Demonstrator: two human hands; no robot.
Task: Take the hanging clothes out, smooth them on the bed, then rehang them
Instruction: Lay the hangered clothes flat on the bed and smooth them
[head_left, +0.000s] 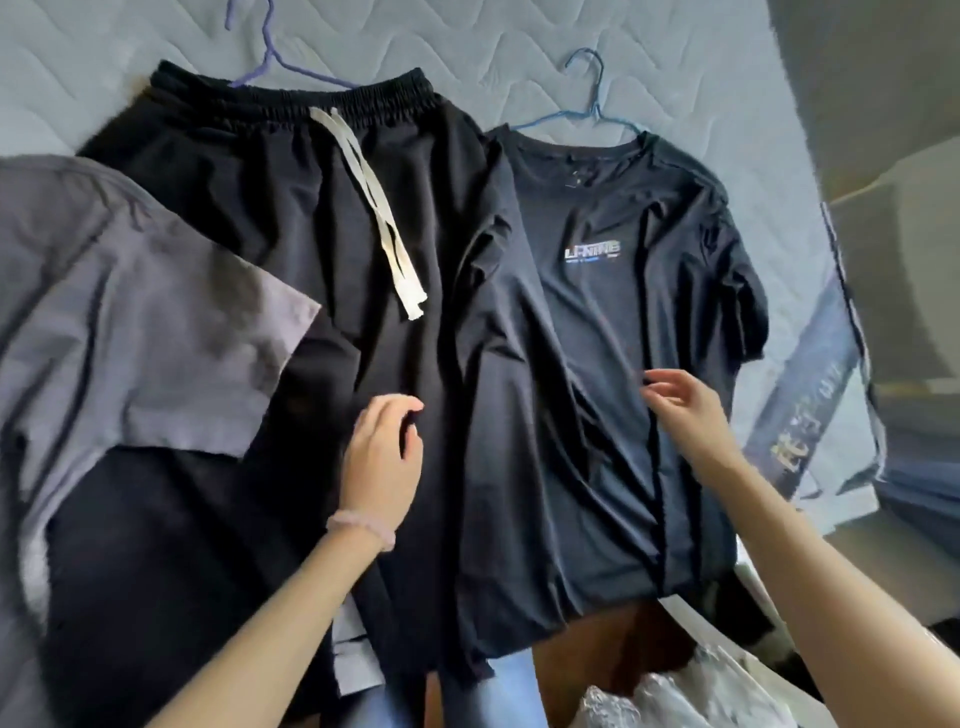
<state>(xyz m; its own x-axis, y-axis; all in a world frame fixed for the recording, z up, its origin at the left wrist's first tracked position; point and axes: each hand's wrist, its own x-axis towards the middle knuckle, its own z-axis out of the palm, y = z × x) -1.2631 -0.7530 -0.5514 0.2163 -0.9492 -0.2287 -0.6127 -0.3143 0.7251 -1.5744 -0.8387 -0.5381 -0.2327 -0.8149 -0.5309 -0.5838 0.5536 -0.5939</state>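
Note:
A dark navy T-shirt (587, 364) with a small chest logo lies flat on the bed, a blue hanger (589, 111) in its neck. Black shorts (291, 208) with a white drawstring (374, 208) lie to its left on a purple hanger (270, 57). A grey shirt (104, 312) overlaps the shorts at far left. My left hand (382, 454), with a pink band at the wrist, rests on the dark fabric where shorts and T-shirt meet, fingers loosely curled. My right hand (685, 402) hovers over the T-shirt's lower right part with relaxed fingers, holding nothing.
The clothes lie on a light quilted mattress (156, 36). The bed's right edge carries a blue band with lettering (821, 395). At the bottom right, beyond the bed's near edge, are a brown surface (623, 649) and crinkled clear plastic (675, 696).

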